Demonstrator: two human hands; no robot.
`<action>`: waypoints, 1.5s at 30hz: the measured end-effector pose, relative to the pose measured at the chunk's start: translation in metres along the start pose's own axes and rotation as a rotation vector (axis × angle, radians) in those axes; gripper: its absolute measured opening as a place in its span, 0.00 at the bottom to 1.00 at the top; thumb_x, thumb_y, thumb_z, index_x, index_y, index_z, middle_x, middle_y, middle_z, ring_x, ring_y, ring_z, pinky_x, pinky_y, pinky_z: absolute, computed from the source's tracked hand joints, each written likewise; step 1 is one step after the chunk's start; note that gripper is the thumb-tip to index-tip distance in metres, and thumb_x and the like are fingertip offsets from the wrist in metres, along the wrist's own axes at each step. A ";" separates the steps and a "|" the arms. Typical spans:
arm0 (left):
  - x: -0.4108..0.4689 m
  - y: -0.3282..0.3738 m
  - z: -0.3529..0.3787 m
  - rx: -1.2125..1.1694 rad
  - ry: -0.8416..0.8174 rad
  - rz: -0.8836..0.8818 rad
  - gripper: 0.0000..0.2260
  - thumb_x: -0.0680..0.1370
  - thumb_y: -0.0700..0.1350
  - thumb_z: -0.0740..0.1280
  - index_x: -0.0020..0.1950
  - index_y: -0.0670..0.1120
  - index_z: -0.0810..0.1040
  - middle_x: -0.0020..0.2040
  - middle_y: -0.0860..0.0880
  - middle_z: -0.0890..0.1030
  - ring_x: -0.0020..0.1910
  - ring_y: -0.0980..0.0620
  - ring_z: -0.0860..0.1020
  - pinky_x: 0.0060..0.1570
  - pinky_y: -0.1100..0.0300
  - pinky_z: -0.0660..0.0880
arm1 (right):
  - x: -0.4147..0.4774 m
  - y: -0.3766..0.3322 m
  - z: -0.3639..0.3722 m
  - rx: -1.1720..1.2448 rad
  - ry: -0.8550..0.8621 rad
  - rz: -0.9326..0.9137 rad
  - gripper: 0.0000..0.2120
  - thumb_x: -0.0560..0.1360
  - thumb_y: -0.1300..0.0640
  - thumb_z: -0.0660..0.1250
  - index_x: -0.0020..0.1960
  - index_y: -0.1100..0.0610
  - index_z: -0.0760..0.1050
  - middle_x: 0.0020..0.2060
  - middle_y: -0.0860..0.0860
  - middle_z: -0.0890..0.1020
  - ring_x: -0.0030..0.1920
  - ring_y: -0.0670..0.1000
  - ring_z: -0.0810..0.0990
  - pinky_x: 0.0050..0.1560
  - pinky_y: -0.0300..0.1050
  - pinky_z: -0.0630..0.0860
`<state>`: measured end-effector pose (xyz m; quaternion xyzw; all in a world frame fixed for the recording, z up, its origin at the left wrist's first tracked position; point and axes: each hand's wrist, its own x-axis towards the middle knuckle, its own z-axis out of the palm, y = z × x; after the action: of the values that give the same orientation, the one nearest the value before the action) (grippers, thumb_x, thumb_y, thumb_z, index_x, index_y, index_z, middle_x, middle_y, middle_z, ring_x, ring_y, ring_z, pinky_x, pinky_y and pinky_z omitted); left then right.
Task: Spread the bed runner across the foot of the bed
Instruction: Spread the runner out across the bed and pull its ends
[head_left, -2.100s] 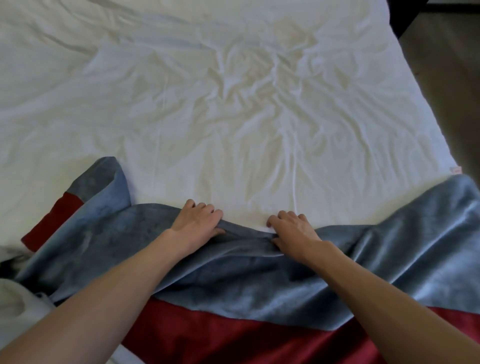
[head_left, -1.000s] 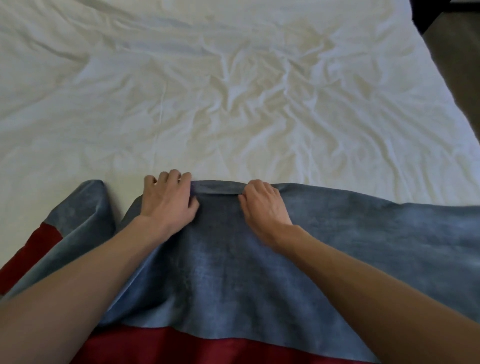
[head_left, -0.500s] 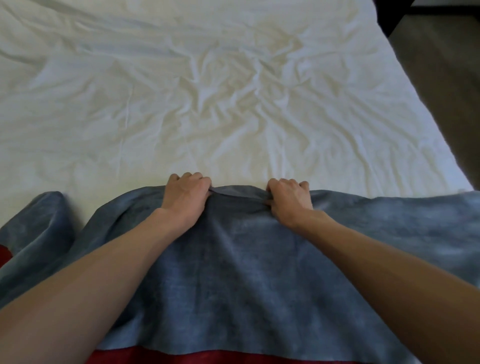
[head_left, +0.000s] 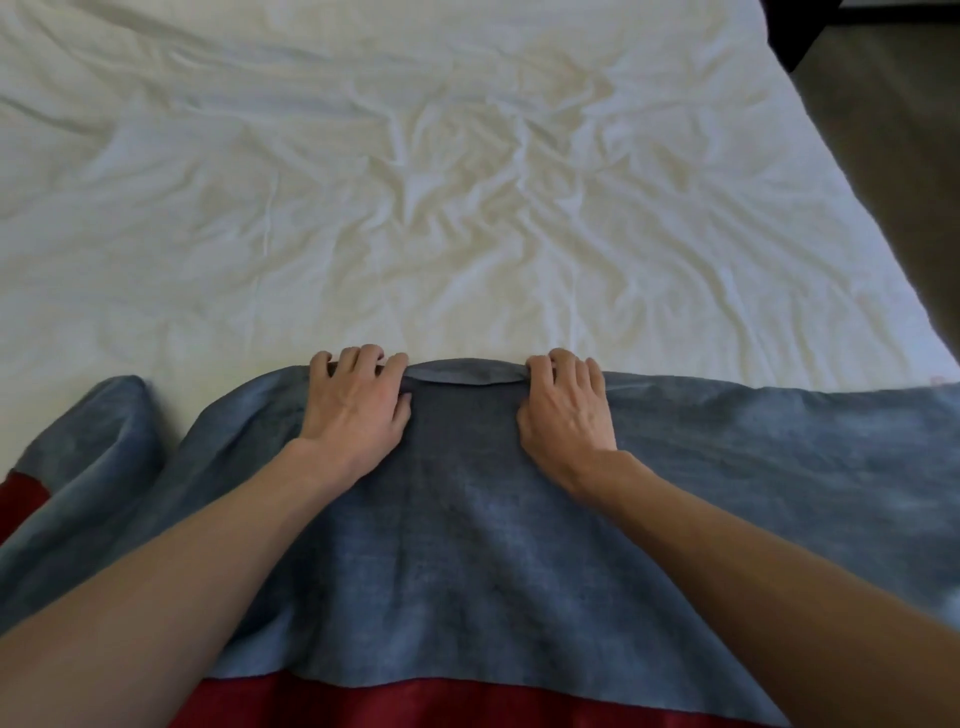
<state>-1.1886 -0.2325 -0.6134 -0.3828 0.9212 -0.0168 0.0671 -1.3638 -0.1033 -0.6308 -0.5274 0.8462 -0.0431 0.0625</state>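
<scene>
White sheet is covering pretty much the whole bed, wrinkled all over with the worst creasing around the middle, and a strip of dark floor is showing past the bed's right edge.

The bed runner is lying across the near end of the bed, blue-grey side up with a dark red band running along the edge closest to the camera. It's reaching out to the right edge of the bed, while over on the left it's bunching up into a raised fold with a bit of red peeking out underneath.

Both hands are sitting on the runner's far edge, near the middle and a little apart from each other. The left hand is lying palm down, fingers curling over the hem and the thumb tucked against the cloth, so it's gripping the edge. The right hand is doing the same thing, fingers hooked over the hem and clenching it. Between them the hem is folding over into a small flap.

Both forearms are bare and stretching forward from the bottom corners, angling in toward the middle, wrists staying low against the cloth.
</scene>
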 end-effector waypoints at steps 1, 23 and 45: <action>-0.004 -0.004 -0.004 -0.008 -0.002 -0.020 0.18 0.77 0.52 0.60 0.64 0.48 0.71 0.59 0.47 0.75 0.58 0.45 0.73 0.59 0.47 0.63 | 0.000 -0.005 -0.003 0.015 0.002 -0.008 0.17 0.73 0.59 0.60 0.61 0.61 0.69 0.58 0.59 0.73 0.59 0.60 0.70 0.69 0.57 0.61; -0.189 -0.280 -0.040 -0.054 -0.075 -0.319 0.20 0.79 0.55 0.56 0.70 0.49 0.68 0.68 0.43 0.70 0.65 0.42 0.69 0.62 0.44 0.64 | -0.046 -0.335 -0.031 0.176 -0.033 -0.335 0.19 0.73 0.58 0.61 0.63 0.61 0.70 0.61 0.59 0.73 0.62 0.60 0.70 0.68 0.53 0.63; -0.260 -0.402 0.004 -0.405 -0.586 -0.277 0.17 0.74 0.59 0.63 0.55 0.50 0.77 0.53 0.50 0.80 0.49 0.48 0.78 0.47 0.56 0.72 | -0.035 -0.456 -0.006 0.290 -0.128 0.477 0.39 0.70 0.71 0.68 0.73 0.60 0.50 0.72 0.67 0.48 0.68 0.68 0.61 0.62 0.56 0.69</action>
<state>-0.7240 -0.3321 -0.5559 -0.4976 0.7874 0.2667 0.2476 -0.9450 -0.2723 -0.5591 -0.3008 0.9257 -0.1143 0.1989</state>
